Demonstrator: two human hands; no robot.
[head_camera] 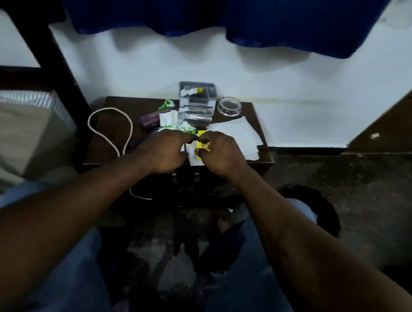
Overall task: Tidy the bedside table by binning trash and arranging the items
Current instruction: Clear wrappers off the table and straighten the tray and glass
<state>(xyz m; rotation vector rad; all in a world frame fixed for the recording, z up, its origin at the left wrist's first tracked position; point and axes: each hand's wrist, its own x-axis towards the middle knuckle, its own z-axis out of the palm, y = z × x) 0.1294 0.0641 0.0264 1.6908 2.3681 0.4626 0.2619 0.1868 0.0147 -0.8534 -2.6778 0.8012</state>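
Both hands meet over the front of the dark bedside table. My right hand pinches a crumpled yellow wrapper, with a white scrap of paper under it. My left hand has its fingers curled at the wrapper's left edge, next to crumpled green and white wrappers; what it holds is hidden. Another green wrapper lies near the table's back.
A clear plastic organiser with small items stands at the back, a glass ashtray to its right. A white sheet of paper lies at the right, a purple case and white cable at the left. A bed borders the left.
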